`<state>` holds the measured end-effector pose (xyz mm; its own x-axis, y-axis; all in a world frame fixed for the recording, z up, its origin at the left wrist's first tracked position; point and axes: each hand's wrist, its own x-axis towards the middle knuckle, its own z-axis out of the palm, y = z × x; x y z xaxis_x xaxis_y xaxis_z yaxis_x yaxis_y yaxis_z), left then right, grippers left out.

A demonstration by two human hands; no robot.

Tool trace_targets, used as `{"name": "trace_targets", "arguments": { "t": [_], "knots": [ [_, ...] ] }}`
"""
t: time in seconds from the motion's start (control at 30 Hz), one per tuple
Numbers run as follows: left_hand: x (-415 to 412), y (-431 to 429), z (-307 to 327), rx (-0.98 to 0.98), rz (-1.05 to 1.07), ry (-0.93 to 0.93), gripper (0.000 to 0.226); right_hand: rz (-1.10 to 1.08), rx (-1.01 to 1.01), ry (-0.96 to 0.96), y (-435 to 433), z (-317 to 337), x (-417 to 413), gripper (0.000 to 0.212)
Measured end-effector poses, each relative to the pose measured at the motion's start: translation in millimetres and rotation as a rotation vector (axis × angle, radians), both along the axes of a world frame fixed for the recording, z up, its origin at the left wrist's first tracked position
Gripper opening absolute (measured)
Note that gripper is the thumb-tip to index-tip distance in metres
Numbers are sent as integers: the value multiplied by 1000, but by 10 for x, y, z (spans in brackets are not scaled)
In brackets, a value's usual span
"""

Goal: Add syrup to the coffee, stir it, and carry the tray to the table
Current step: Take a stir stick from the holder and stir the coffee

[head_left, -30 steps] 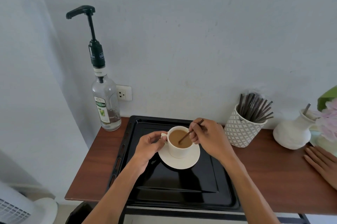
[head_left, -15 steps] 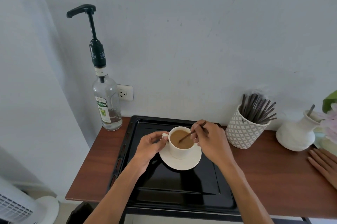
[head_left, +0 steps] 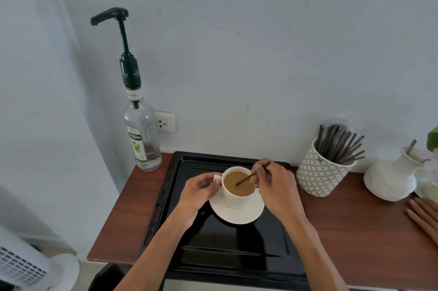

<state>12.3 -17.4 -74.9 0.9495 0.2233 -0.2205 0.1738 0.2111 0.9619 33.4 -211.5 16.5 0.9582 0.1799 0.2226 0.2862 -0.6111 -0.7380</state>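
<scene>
A white cup (head_left: 237,198) of light brown coffee stands on a white saucer (head_left: 239,216) in the black tray (head_left: 213,250). My left hand (head_left: 199,191) pinches the cup's handle on the left side. My right hand (head_left: 276,186) holds a thin brown stir stick (head_left: 251,175) whose lower end dips into the coffee. A clear syrup bottle (head_left: 142,141) with a tall black pump stands upright at the shelf's back left corner, apart from the tray.
A patterned white holder (head_left: 320,174) full of dark stir sticks stands right of the tray, then a white vase (head_left: 391,177). Another person's hand (head_left: 424,215) rests at the right edge. The brown shelf (head_left: 132,207) ends left; a white fan (head_left: 26,264) stands below.
The stick's tip has shifted slightly within the coffee as my right hand stirs. My left hand stays on the handle; the cup and tray have not moved.
</scene>
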Motion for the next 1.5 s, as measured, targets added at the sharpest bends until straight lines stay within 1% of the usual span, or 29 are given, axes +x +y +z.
{"name": "trace_targets", "arguments": {
  "t": [0.1, 0.17, 0.23, 0.33, 0.43, 0.53, 0.63, 0.7, 0.8, 0.9, 0.93, 1.0, 1.1, 1.17, 1.27, 1.43, 1.5],
  "knots": [
    [1, 14, 13, 3, -8, 0, 14, -63, -130, -79, -9, 38, 58, 24],
    [0, 8, 10, 0, -9, -4, 15, -100, -186, -84, -132, 56, 80, 24],
    [-6, 6, -1, -1, -3, -8, 15, -86, -169, -47, -258, 34, 54, 28],
    [-8, 6, -2, -3, -3, -14, 16, 17, -75, 19, -222, -25, -45, 32],
    [-8, 6, 1, 0, -2, -16, 17, 33, -9, -11, -28, -44, -42, 28],
    [-10, 19, 3, 5, -10, -8, 15, -39, -104, -86, 13, 7, 27, 24],
    [-5, 21, -8, -2, -15, -11, 15, -92, -220, -101, -163, 63, 58, 25],
    [0, 20, -17, -11, -9, -8, 14, -49, -192, -56, -253, 65, 39, 28],
    [-1, 12, -40, -24, -5, -12, 14, 60, -118, 16, -155, 40, -19, 30],
    [-1, 16, -47, -24, -10, -24, 14, 64, -45, -12, 26, 17, -15, 27],
    [0, 20, -44, -20, -14, -24, 15, 42, -57, -42, 56, 25, 7, 26],
    [-2, 26, -35, -16, -22, -22, 15, 2, -150, -94, 40, 66, 62, 24],
    [-13, 21, -13, -28, -28, -27, 21, -33, -266, -102, -83, 137, 108, 24],
    [-14, 11, -11, -26, -23, -24, 22, -7, -244, -52, -138, 157, 81, 27],
    [-6, 13, -23, -20, -12, -9, 12, 59, -163, 42, -88, 159, -5, 32],
    [-5, 21, -19, -12, -16, -11, 13, 60, -52, 60, 135, 141, 14, 31],
    [-1, 22, -20, -24, -18, -13, 14, 29, -53, 51, 159, 155, 66, 30]
  ]
}}
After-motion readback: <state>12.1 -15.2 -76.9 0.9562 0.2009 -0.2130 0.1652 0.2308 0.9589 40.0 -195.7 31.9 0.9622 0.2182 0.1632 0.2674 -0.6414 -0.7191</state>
